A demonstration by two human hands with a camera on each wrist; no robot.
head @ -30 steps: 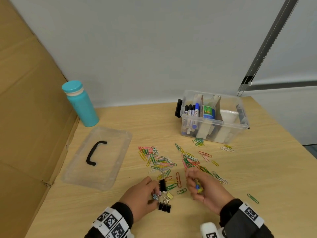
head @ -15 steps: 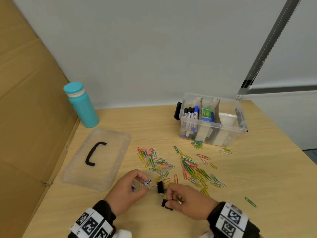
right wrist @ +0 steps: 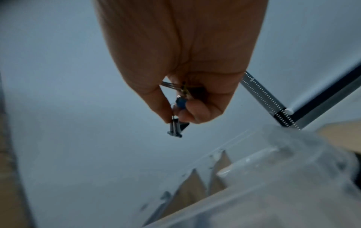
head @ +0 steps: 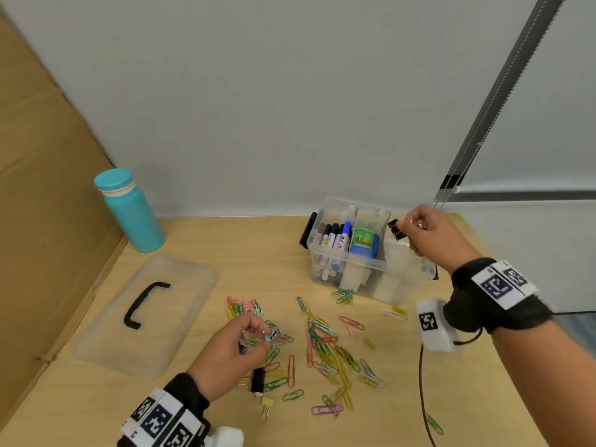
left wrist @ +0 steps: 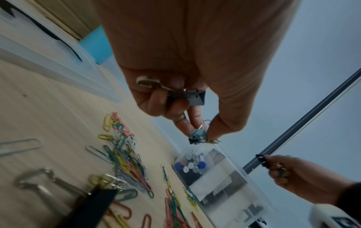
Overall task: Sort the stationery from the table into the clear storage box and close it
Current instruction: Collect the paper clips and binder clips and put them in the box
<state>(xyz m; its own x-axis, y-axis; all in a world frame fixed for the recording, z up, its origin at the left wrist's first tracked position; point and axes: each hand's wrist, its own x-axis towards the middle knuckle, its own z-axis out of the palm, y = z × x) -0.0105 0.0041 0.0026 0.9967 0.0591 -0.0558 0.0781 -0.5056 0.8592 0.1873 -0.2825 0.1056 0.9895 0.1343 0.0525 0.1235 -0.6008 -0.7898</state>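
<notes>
black binder clip (head: 396,230) pinched in the right hand (head: 429,233) hangs over the right end of the clear storage box (head: 361,267); best lowered well inside before letting go. left hand (head: 232,345) grips small binder clips (head: 268,336) above the paper clips (head: 325,343). marker labels are too blurred to read.

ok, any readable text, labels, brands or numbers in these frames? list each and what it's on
No text can be read for certain.
Markers in the clear storage box: dark print on the white barrels, too small and blurred to read.
Green-labelled item in the middle compartment: a coloured picture label, no legible words.
Wristbands on both arms: square black-and-white coded tags, patterns only, no letters.
Teal bottle and lid: no print visible.
</notes>
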